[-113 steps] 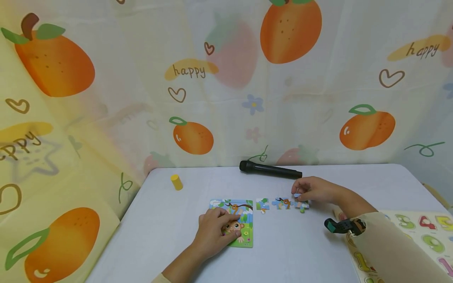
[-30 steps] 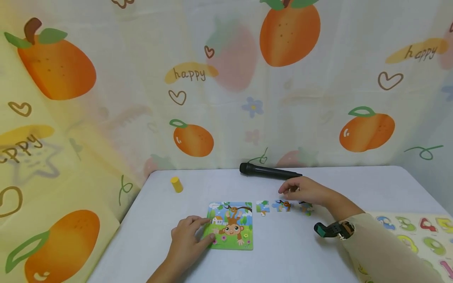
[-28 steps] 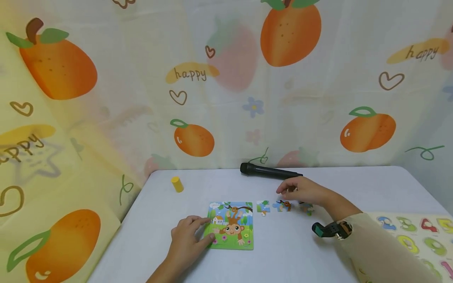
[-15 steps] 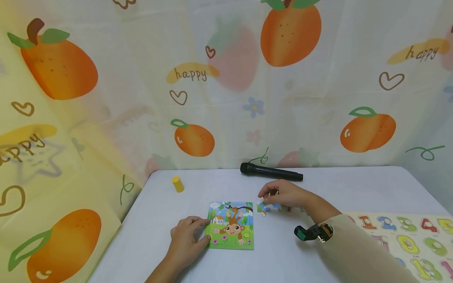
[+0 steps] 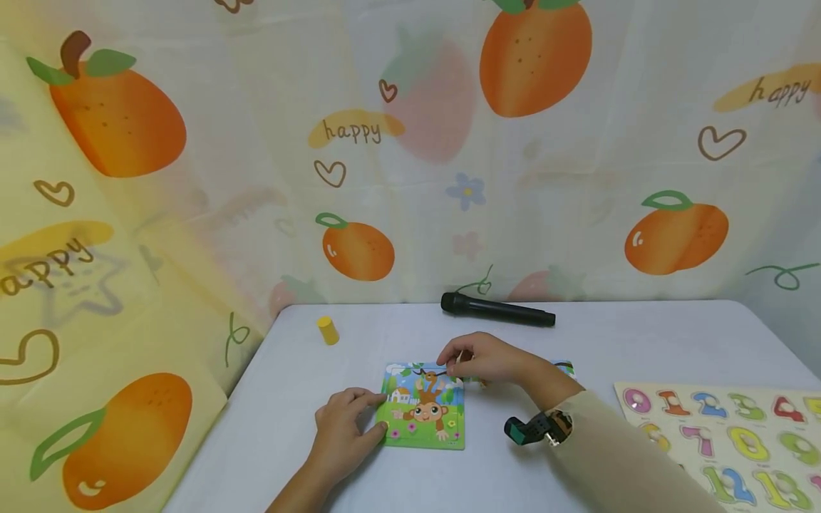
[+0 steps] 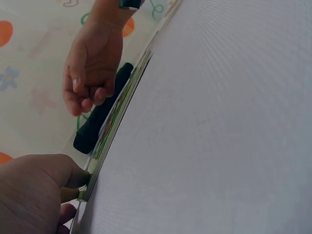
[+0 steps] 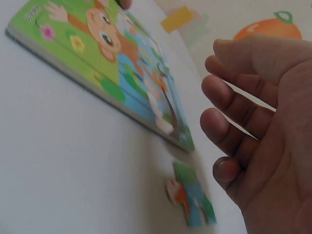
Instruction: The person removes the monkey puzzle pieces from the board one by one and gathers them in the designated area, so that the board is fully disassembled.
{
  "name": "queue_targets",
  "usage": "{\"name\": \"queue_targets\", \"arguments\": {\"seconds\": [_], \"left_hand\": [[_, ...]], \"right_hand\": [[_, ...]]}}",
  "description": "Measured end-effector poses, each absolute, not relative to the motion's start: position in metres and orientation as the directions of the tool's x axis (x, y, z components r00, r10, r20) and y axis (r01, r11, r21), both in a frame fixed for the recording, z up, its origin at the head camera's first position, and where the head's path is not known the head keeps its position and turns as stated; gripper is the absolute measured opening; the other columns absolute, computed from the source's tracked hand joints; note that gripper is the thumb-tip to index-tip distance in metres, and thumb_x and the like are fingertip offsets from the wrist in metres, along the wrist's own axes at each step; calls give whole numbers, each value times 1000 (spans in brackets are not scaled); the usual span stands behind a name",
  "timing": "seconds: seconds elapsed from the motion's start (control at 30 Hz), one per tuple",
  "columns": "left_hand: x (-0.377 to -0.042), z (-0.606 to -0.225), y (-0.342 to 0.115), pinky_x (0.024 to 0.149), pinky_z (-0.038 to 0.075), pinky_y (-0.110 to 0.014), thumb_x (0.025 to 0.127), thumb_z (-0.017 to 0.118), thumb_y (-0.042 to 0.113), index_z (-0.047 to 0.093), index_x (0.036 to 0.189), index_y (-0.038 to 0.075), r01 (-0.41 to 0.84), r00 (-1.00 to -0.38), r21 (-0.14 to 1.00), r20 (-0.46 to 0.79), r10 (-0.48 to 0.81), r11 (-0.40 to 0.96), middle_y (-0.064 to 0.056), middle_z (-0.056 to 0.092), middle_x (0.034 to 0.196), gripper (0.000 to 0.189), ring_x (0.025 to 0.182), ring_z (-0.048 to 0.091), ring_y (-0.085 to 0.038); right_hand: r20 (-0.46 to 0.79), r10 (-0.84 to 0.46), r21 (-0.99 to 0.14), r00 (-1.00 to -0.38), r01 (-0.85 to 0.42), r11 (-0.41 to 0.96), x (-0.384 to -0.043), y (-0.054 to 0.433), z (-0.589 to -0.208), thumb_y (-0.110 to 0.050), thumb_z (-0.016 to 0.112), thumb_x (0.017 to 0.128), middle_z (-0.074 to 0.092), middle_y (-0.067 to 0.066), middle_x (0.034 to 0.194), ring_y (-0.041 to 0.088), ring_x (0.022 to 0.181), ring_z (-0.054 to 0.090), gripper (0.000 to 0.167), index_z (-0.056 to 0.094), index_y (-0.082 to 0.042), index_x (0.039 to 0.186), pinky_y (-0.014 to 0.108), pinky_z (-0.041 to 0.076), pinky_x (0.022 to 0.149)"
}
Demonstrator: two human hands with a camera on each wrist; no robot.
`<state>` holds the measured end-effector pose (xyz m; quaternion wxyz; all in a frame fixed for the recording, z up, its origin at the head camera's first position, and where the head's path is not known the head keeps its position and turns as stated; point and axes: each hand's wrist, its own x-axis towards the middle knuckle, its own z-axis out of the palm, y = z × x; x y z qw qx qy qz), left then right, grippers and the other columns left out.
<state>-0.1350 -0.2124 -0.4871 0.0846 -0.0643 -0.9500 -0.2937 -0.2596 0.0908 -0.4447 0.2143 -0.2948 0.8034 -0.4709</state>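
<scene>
A square picture puzzle [image 5: 426, 410] with an upside-down monkey lies on the table. My left hand [image 5: 343, 431] is at its left edge, index fingertip and thumb tip touching the side a little apart; in the left wrist view, the thumb [image 6: 73, 173] meets the board's edge. Over the board's upper right corner hovers my right hand [image 5: 487, 356], fingers loosely bent and nothing between them in the right wrist view. Below those fingers a loose puzzle piece [image 7: 192, 195] lies just off the board's corner. Another piece [image 5: 566, 368] shows behind the right wrist; the hand and forearm hide the stretch between.
A black microphone [image 5: 497, 310] lies at the back of the table, and a yellow cylinder [image 5: 328, 330] stands at back left. A number board [image 5: 718, 427] fills the right side, partly under the right sleeve. A fruit-print curtain [image 5: 410, 178] hangs behind.
My right hand has moved left from the rightmost loose piece, across the row of pieces, to the board's upper right corner. My left hand has slid off the picture to its left edge.
</scene>
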Motion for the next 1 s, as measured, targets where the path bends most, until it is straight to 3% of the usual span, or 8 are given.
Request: {"name": "queue_targets", "arguments": {"seconds": [0.2,0.37,0.5,0.8,1.0], "left_hand": [[-135,-488,-213,98,31,-57,84,88,22,79,120,26,170,-976,538,208,65,825,7,65,119,37,121,55,-25],[-134,-487,-213,98,31,-58,84,88,21,79,120,26,189,-972,543,221,78,818,7,66,118,38,120,56,-26],[-135,-488,-214,96,31,-56,83,87,21,80,120,25,207,-968,543,237,88,814,9,67,117,38,119,56,-24],[-138,-492,-216,97,32,-56,82,87,23,79,122,27,208,-966,531,242,88,821,10,68,118,40,121,57,-24],[-138,-493,-217,97,33,-58,82,87,24,78,122,27,210,-965,532,245,88,820,10,68,118,41,120,58,-24]], "right_hand": [[-39,-691,-873,-722,-311,375,-257,61,-453,-15,72,102,70,-4,101,16,90,65,18,78,-11,118,31,51,81],[-31,-703,-879,-710,-316,357,-247,41,-456,-16,72,101,71,-4,104,14,88,64,21,77,-10,120,31,52,80],[-18,-692,-865,-721,-336,372,-241,28,-461,-18,74,100,72,-6,111,11,94,63,22,77,-13,121,30,52,86],[-25,-646,-797,-763,-375,474,-234,14,-465,-22,81,93,68,-9,115,9,93,59,27,78,-19,119,34,50,88],[-67,-646,-722,-761,-410,557,-228,8,-461,-20,83,90,65,-11,114,9,103,59,29,80,-22,119,36,48,97]]}}
